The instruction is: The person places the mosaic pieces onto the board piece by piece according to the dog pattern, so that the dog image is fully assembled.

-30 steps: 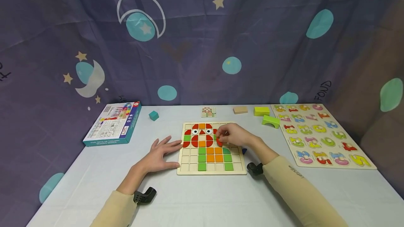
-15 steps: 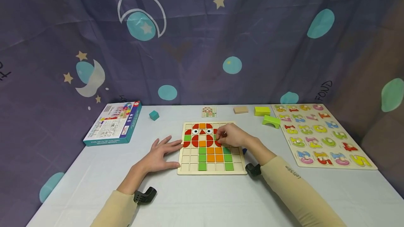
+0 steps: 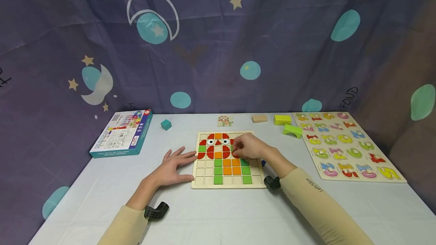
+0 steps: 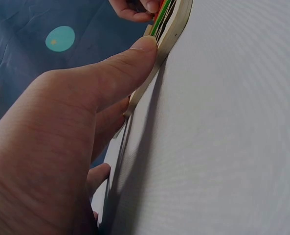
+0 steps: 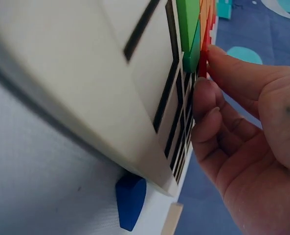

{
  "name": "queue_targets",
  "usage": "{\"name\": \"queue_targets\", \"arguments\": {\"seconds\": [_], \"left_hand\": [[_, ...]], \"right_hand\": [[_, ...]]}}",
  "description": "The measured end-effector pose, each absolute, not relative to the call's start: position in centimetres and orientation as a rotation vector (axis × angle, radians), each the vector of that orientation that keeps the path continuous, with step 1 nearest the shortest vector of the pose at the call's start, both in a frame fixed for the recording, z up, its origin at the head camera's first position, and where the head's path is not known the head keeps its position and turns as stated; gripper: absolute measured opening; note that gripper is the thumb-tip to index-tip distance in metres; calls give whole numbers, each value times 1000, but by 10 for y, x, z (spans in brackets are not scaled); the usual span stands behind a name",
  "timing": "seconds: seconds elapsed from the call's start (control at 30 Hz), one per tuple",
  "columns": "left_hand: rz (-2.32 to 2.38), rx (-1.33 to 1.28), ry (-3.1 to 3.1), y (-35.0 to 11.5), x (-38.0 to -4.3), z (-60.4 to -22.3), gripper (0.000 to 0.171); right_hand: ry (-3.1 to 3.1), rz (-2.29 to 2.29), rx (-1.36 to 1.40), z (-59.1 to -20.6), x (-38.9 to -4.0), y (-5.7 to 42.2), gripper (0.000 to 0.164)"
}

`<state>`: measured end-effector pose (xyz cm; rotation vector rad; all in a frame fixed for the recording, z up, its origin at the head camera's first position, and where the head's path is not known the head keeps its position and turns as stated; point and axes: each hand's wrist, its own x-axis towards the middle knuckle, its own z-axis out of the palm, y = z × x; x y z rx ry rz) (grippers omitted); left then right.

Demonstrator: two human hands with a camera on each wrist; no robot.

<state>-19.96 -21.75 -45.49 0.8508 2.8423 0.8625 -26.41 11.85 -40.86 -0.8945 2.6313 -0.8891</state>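
A wooden grid board [image 3: 200, 180] lies on the table with red, orange and green pieces set in an owl-like pattern. Along its left edge rests my left hand [image 3: 174, 170], fingers spread and straight; its thumb [image 4: 130, 63] touches the board's side in the left wrist view. My right hand [image 3: 252, 147] is over the upper right of the board, pinching a red rounded piece [image 3: 235, 155] at its cell. In the right wrist view this red piece [image 5: 203, 63] shows between thumb and fingertips, beside a green quarter-round piece [image 5: 190, 61]. The hand partly hides the cells beneath it.
A blue piece [image 5: 130, 200] lies off the board's right edge. Behind the board are a pattern card [image 3: 225, 121], a teal cube [image 3: 166, 124], a tan block [image 3: 259, 118], a yellow block [image 3: 282, 120] and a green arch [image 3: 292, 131]. A box [image 3: 119, 135] and number puzzle [image 3: 361, 162] flank it.
My right hand has lowered the red piece slightly towards the board and turned a little; between half a second ago and now it barely moves. My left hand stays in place.
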Motion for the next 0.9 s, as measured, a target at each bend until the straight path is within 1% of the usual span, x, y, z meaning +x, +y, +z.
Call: {"name": "queue_targets", "arguments": {"seconds": [0.67, 0.9], "left_hand": [[850, 866, 2842, -218, -200, -454, 74], [848, 871, 2843, -218, -200, -455, 74]], "right_hand": [[2621, -844, -913, -407, -265, 119, 14], [2610, -926, -878, -407, -267, 128, 10]]}}
